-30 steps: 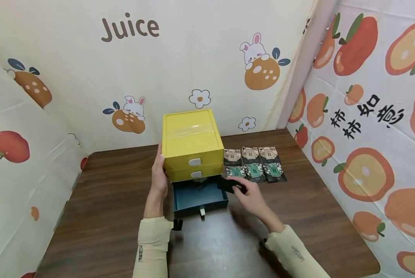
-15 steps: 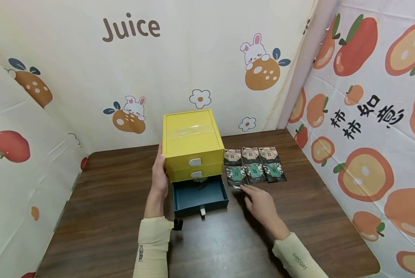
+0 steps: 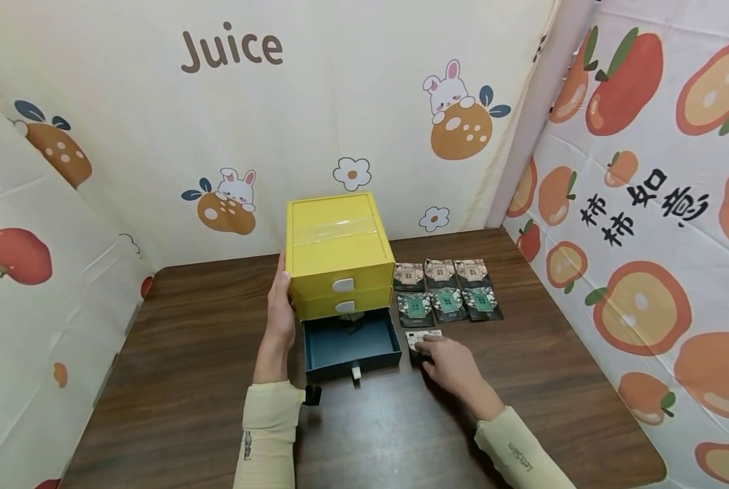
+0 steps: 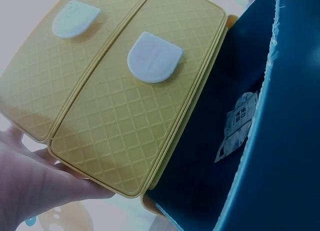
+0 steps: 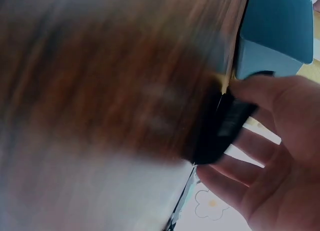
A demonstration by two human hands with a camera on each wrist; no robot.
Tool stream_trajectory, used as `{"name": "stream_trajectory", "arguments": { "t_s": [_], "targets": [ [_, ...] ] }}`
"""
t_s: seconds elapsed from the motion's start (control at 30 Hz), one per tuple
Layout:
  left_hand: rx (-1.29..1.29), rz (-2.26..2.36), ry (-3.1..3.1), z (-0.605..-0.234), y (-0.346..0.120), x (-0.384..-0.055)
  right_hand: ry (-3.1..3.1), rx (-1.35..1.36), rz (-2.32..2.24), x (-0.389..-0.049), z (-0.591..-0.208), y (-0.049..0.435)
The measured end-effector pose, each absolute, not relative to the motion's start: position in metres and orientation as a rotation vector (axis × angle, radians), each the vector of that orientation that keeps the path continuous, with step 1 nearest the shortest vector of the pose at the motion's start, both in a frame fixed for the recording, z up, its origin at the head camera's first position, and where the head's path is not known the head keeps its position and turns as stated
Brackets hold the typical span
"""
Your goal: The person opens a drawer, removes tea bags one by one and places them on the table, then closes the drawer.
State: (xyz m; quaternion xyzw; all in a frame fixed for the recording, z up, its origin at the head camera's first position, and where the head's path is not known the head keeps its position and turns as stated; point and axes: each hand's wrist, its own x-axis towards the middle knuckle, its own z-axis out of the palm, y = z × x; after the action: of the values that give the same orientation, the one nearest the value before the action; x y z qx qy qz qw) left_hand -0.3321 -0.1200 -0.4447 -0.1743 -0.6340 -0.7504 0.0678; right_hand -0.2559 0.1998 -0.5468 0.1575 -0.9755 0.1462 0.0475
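A yellow drawer box (image 3: 340,234) stands at the back of the table, with a dark blue drawer (image 3: 352,346) pulled out beneath its two yellow drawers. My left hand (image 3: 280,305) rests along the box's left side, fingers straight, thumb near the front edge. Right of the blue drawer, my right hand (image 3: 453,363) pinches a small flat sachet (image 3: 422,337), pale on top and black below, close over the table. In the right wrist view the thumb and fingers grip its black end (image 5: 225,126). Deep inside the blue drawer lies a silvery crumpled sachet (image 4: 239,123).
Several sachets lie in two rows right of the box: pinkish ones (image 3: 440,273) behind, green ones (image 3: 449,304) in front. The brown wooden table (image 3: 187,380) meets printed cloth walls behind and at both sides. A white tab (image 3: 356,373) sticks out from the blue drawer's front.
My right hand has moved from over the drawer's right edge, rightward and down to the table, bringing the sachet in front of the green row. The left hand has stayed on the box.
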Motion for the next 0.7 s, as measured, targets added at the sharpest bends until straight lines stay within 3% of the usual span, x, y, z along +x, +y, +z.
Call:
{"name": "stream_trajectory", "arguments": {
  "t_s": [0.7],
  "targets": [
    [-0.510, -2.261, -1.912, -0.4442, -0.1201, -0.3316, -3.010, 0.491, 0.502, -0.2552, -0.5527, 0.1984]
  ]
}}
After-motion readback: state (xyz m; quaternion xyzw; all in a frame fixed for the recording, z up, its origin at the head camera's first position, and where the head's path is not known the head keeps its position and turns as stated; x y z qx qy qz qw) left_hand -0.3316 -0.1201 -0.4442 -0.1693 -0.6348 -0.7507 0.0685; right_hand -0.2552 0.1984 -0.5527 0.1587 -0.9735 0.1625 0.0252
